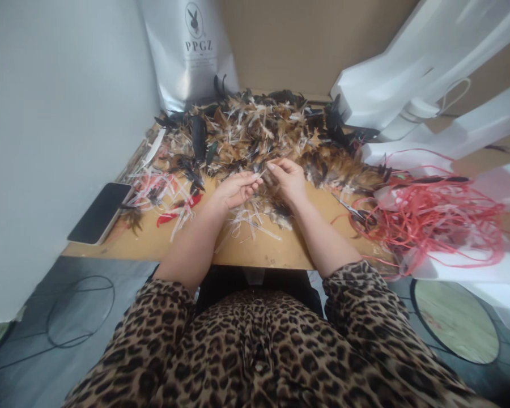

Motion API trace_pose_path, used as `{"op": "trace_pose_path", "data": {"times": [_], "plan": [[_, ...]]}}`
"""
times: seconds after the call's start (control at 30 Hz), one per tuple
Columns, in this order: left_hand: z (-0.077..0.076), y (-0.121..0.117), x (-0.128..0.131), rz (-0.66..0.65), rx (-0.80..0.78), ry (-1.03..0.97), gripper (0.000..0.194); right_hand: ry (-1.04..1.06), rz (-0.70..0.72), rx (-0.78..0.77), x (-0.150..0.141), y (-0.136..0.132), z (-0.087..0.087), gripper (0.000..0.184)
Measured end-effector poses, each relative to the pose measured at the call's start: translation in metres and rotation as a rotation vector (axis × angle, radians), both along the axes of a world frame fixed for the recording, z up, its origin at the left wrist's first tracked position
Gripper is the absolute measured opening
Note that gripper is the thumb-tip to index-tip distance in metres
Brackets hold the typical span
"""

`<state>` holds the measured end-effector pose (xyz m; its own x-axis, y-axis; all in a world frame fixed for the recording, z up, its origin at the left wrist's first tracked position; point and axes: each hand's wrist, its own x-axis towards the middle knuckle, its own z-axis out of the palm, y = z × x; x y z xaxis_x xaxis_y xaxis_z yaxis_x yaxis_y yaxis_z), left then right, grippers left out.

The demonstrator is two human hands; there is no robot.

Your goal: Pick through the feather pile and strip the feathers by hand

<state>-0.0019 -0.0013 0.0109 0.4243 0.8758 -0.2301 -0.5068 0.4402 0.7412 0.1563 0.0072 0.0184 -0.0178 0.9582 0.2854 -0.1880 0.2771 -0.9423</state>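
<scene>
My left hand (240, 188) is closed in a pinch, palm turned partly up, above the front of a feather pile. Close beside it, my right hand (288, 178) pinches with thumb and forefinger. Between the fingertips runs a thin pale strand (262, 173); whether it is a feather quill or a strip of ribbon is too small to tell. Brown, white and black feathers (263, 127) are heaped just beyond both hands. Below them on the table (259, 249) lie white ribbon scraps (253, 221) and pale fluffy feathers.
A phone (100, 214) lies at the table's left edge, near red and white scraps (153, 187). To the right are scissors (351, 208) and a tangle of red ribbon (442, 221). A silver bag (195, 68) stands behind the feathers, and white plastic sheeting (391, 73) hangs at right.
</scene>
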Motion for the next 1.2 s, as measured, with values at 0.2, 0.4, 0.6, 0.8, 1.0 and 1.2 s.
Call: {"op": "trace_pose_path", "data": {"times": [0.2,0.4,0.6,0.8,1.0,1.2], "plan": [[0.0018,-0.0003,0.0003,0.061,0.061,0.010,0.005,-0.039,-0.031,-0.055,-0.0007,0.0000,-0.0002,0.025],[0.0050,-0.0036,0.0018,0.080,0.124,0.134,0.008,-0.080,-0.083,-0.015,-0.0001,-0.0002,0.0000,0.025],[0.0060,-0.0044,0.0034,0.097,0.138,0.188,0.007,-0.200,-0.108,0.043,-0.0003,-0.0019,-0.0009,0.022],[0.0052,-0.0046,0.0037,0.106,0.148,0.171,0.010,-0.300,-0.172,0.111,0.0001,-0.0027,-0.0034,0.018],[0.0061,-0.0059,0.0068,0.152,0.139,0.224,0.015,-0.301,-0.175,0.113,-0.0023,-0.0066,-0.0008,0.020],[0.0056,-0.0021,0.0023,0.128,0.091,0.080,0.013,0.027,0.021,-0.177,0.0010,0.0011,0.0007,0.038]]}}
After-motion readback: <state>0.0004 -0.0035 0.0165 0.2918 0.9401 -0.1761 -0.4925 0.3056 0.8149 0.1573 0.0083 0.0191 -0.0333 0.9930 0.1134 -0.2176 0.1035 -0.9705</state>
